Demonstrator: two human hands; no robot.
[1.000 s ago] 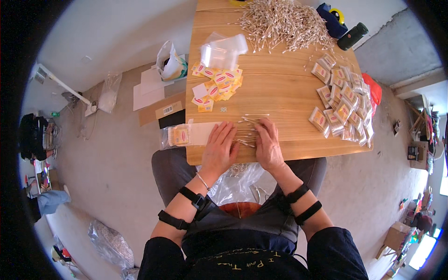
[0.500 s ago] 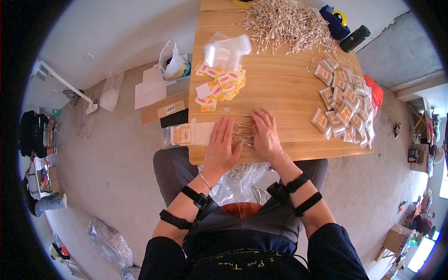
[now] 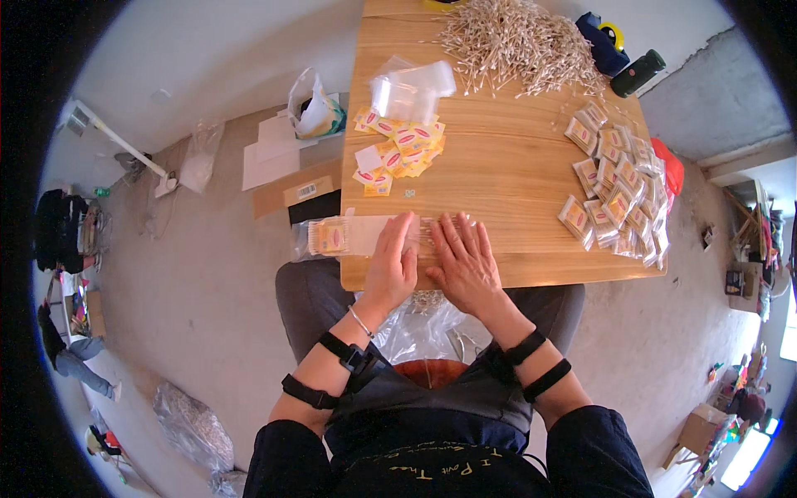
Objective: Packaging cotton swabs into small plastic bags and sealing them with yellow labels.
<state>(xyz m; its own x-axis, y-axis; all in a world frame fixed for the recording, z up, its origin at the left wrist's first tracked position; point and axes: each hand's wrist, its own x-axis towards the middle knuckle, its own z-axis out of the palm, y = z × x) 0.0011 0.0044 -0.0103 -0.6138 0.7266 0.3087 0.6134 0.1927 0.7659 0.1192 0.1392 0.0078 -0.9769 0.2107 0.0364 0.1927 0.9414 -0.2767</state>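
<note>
The right hand (image 3: pixel 466 264) lies flat over cotton swabs (image 3: pixel 426 228), the left hand (image 3: pixel 390 267) alongside (fingers (image 3: pixel 452 235) of both extended, unclenched).

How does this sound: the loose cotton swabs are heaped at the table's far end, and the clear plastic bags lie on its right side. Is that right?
Not quite: the clear plastic bags lie on the table's left side, next to the yellow cards. The head view shows it. The loose cotton swabs are indeed heaped at the far end.

- Far end of the brown wooden table (image 3: pixel 510 158): heaped white cotton swabs (image 3: pixel 519 48)
- Left: clear flat plastic bags (image 3: pixel 408 90) behind yellow rectangular paper cards (image 3: pixel 408 138)
- Right: piled clear rectangular plastic swab packets (image 3: pixel 621 181)
</note>
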